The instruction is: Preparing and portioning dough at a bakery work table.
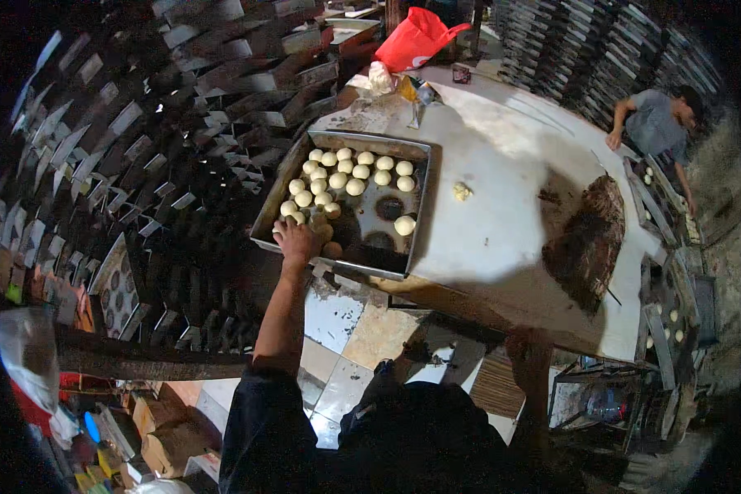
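Close to the person's body, by the front edge of the white table (502,239), the right hand (528,346) is in deep shade. It is too dark to tell if its fingers are apart or together, or if they hold anything. A bit farther off, the left hand (298,240) reaches over the front left corner of a big metal tray (387,146). Its fingers bend down onto the pale dough balls (355,187). Some balls are right by the fingertips, and a few more sit just to the right of the hand, in its shade. I cannot tell if the fingers pinch a ball or only touch it. Past the hand, balls fill the left side and much of the back, so that part looks done. The front right part looks left over: it is mostly bare, with two dark round spots (389,207) and one ball alone near the right wall. Beyond the tray, a small dough lump (462,191) lies on the table. Far to the right, a co-worker (654,128) bends over other trays (649,204).
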A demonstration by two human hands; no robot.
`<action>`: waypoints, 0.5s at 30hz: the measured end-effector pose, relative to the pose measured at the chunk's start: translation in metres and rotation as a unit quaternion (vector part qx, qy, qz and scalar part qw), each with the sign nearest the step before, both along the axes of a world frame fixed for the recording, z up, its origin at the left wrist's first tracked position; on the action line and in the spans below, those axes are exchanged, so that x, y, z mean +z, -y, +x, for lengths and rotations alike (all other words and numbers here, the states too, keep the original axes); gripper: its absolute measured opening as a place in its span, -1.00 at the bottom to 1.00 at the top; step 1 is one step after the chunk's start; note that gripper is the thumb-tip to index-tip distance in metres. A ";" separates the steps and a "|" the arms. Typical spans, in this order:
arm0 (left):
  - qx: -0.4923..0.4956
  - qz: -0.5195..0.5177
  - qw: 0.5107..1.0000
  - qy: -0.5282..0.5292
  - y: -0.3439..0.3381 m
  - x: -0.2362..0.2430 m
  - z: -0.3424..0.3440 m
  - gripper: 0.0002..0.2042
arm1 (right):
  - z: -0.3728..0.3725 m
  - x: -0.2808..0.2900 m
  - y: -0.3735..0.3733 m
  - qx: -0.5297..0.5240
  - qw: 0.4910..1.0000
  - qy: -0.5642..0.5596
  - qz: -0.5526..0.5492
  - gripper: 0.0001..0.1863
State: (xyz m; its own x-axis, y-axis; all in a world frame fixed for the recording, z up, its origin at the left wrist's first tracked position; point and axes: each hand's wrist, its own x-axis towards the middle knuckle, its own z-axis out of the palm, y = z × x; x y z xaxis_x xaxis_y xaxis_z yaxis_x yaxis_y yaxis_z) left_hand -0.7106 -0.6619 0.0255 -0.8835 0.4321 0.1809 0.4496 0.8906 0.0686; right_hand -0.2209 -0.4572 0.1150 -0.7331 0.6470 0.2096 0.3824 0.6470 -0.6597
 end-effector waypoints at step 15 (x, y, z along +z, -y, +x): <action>-0.211 0.346 0.873 0.270 -0.174 0.097 0.255 -0.02 | -0.124 -0.043 -0.128 0.169 0.853 -0.072 -0.488 -0.68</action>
State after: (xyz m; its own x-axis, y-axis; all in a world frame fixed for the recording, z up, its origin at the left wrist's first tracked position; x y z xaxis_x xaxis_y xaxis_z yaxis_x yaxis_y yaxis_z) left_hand -0.4557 -0.4884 0.1225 -0.7091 0.6921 0.1345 0.4634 0.3138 0.8287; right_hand -0.3454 -0.3295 0.0722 -0.9246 0.3217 -0.2041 0.1516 -0.1808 -0.9718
